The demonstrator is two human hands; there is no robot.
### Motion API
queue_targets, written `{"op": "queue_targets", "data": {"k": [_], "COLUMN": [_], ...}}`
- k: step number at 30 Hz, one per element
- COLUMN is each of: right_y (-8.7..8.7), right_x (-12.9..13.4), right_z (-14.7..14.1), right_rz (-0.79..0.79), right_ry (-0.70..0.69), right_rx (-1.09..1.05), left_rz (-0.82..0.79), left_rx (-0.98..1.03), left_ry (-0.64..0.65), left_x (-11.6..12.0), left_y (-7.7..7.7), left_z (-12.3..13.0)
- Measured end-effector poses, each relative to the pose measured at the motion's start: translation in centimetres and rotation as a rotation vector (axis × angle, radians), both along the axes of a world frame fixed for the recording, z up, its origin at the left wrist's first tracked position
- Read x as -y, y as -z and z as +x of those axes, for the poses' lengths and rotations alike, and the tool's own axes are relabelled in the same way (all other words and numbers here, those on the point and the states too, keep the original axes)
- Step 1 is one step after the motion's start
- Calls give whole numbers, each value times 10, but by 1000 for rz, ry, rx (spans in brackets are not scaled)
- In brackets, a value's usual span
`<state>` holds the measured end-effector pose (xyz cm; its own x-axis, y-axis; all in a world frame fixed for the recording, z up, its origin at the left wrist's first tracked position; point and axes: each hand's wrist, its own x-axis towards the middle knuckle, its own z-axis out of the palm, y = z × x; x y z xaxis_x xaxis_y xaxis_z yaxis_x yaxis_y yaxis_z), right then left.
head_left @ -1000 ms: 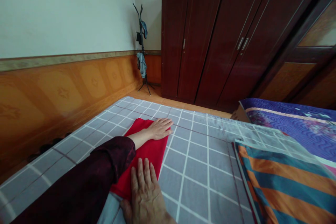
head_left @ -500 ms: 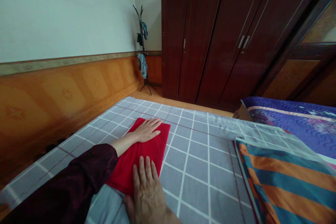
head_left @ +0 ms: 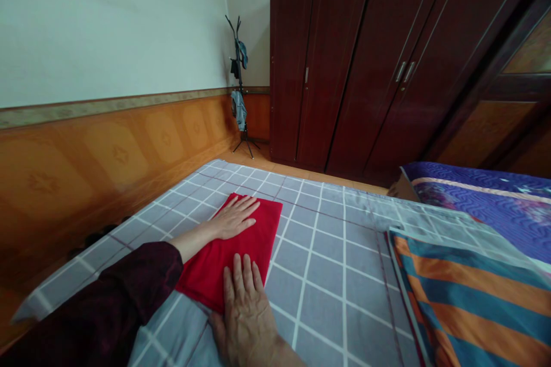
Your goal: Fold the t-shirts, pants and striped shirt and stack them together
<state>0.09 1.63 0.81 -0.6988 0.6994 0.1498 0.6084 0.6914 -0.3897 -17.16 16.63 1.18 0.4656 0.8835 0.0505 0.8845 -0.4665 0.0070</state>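
A red folded cloth [head_left: 258, 235] lies flat on the grey checked bed sheet [head_left: 327, 252]. My left hand [head_left: 235, 218] rests palm down on the cloth's far part, its fingers stretched out and pointing right. Nearer to me, my right hand [head_left: 248, 309] lies with its fingers spread over the cloth's near right edge, the thumb on the sheet's side. Neither hand grips anything. The palms and the undersides of the fingers are hidden.
Striped orange and teal fabric [head_left: 482, 292] lies at the right on the bed. Behind it is a purple quilted cover [head_left: 486, 189]. A dark red wardrobe [head_left: 336, 69] and a coat stand [head_left: 241, 74] with clothes stand beyond the bed.
My left hand has slid slightly left and toward me over the red cloth. My right hand has shifted a little to the right. The view has moved slightly.
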Motion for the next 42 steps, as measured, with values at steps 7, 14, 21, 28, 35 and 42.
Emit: {"op": "queue_targets", "data": {"k": [7, 14, 21, 28, 35, 42], "right_y": [-5, 0, 1, 3, 1, 4], "right_x": [1, 2, 0, 2, 4, 6], "right_z": [1, 3, 3, 1, 1, 4], "right_rz": [-51, -77, -88, -29, -26, -47], "right_ry": [9, 18, 116, 93, 81, 89], "right_rx": [0, -54, -72, 0, 3, -53], "left_rz": [-13, -21, -114, -68, -107, -22], "left_rx": [44, 67, 68, 80, 101, -26], "left_ry": [95, -112, 50, -53, -200, -370], "left_x": [26, 45, 72, 62, 59, 72], "left_y": [-6, -6, -4, 6, 17, -7], "left_z": [-9, -25, -12, -35, -70, -79]}}
